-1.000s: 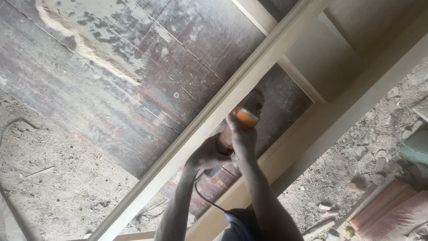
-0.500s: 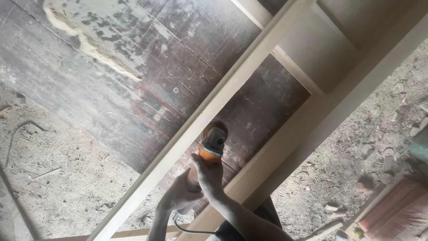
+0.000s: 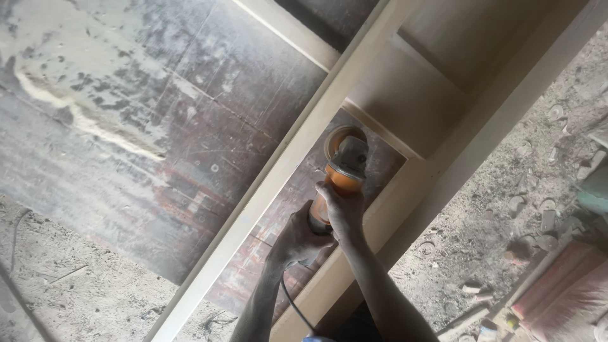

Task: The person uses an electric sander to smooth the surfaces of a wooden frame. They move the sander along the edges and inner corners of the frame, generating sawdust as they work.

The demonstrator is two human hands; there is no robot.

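Both my hands grip an orange angle grinder (image 3: 342, 168) with a grey head and a round sanding disc. My right hand (image 3: 342, 209) wraps the front of its orange body. My left hand (image 3: 297, 239) holds the rear handle, where a dark cord (image 3: 292, 304) trails down. The disc sits against the inner side of a long pale wooden rail (image 3: 285, 164) of a frame (image 3: 481, 136), just below a cross board (image 3: 405, 104).
The frame lies on a worn dark board (image 3: 158, 126) with pale dust patches. Sawdust and wood scraps cover the ground (image 3: 519, 221) at right and lower left. A reddish ribbed object (image 3: 557, 285) lies at the lower right.
The grinder and both hands have slid up along the rail toward the cross board, after moving down the rail half a second before.
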